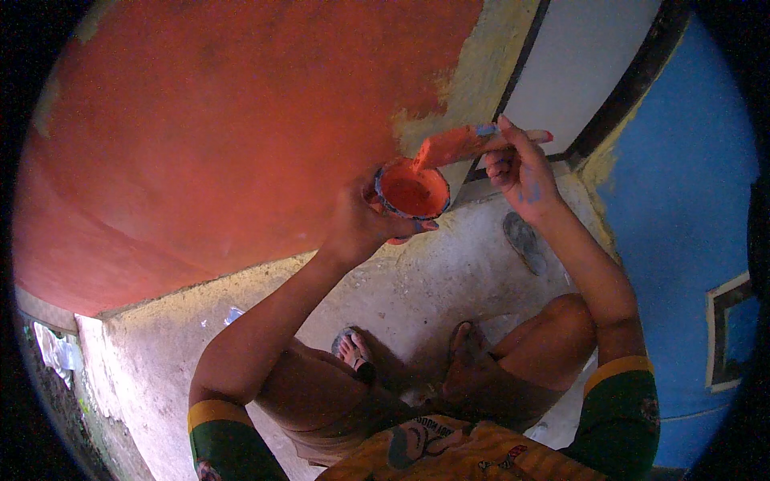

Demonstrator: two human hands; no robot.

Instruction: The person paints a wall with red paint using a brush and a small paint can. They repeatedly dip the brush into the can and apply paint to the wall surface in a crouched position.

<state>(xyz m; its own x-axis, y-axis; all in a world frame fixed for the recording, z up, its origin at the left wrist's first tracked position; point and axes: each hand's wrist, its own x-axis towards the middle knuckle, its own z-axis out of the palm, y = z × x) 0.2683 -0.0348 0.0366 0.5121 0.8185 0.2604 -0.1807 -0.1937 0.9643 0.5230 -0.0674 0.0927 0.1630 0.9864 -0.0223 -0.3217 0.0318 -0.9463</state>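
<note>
My left hand (361, 222) grips a small paint-smeared cup (385, 207) from its left side and below. Orange-red paint (415, 195) coats its inner wall, with a darker pool at the bottom. In my right hand (518, 165) is a flat paintbrush (460, 144), held by its handle and caked with the same orange paint. The bristle tip dips over the cup's far rim, at or just inside it; contact is hard to tell. Blue paint smudges mark my right wrist. Beyond the cup stands the orange-painted wall (240, 138), with a ragged unpainted yellowish strip (475, 84) at its right.
A pale door panel (583, 72) in a dark frame (625, 78) adjoins the strip. The blue wall (674, 198) rises at right, bearing a small framed opening or picture (731, 330). On the concrete floor (397, 288) lies a loose sandal (522, 240). My bent legs are below.
</note>
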